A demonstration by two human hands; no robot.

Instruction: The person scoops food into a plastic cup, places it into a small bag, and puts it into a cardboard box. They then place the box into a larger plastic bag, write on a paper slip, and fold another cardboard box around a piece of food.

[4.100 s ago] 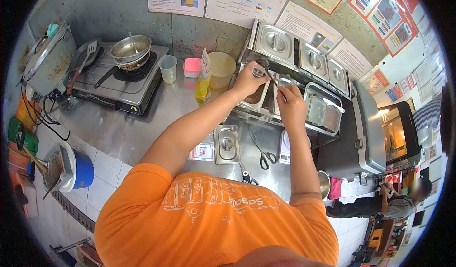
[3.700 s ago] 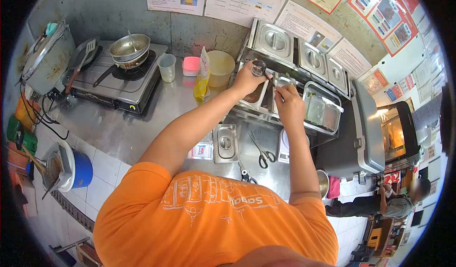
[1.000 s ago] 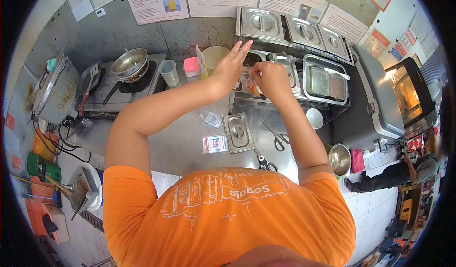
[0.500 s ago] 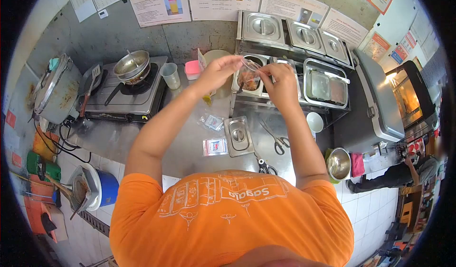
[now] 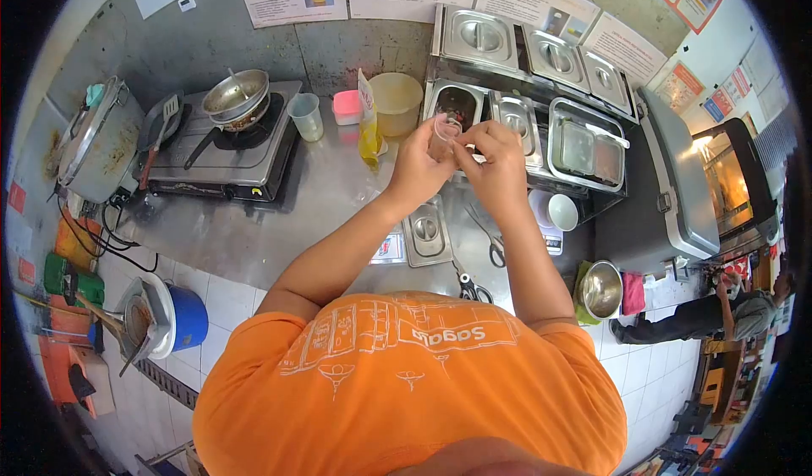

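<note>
A small clear plastic bag is held up between my two hands, its mouth spread into a round opening. My left hand wraps round one side of it, while the fingertips of my right hand pinch the opposite edge. Just beyond the bag is an uncovered steel food pan with dark contents. A loose steel pan lid lies on the counter below my hands, beside a flat printed packet partly covered by my left forearm.
Scissors and a second pair rest on the steel counter. A gas stove with pans stands left, near a plastic cup and a tub. White bowls sit right. A person is at far right.
Both hands have drawn back and lower, away from the food pan. The plastic bag, stretched between the fingertips earlier, now sits in my left hand with its mouth opened.
</note>
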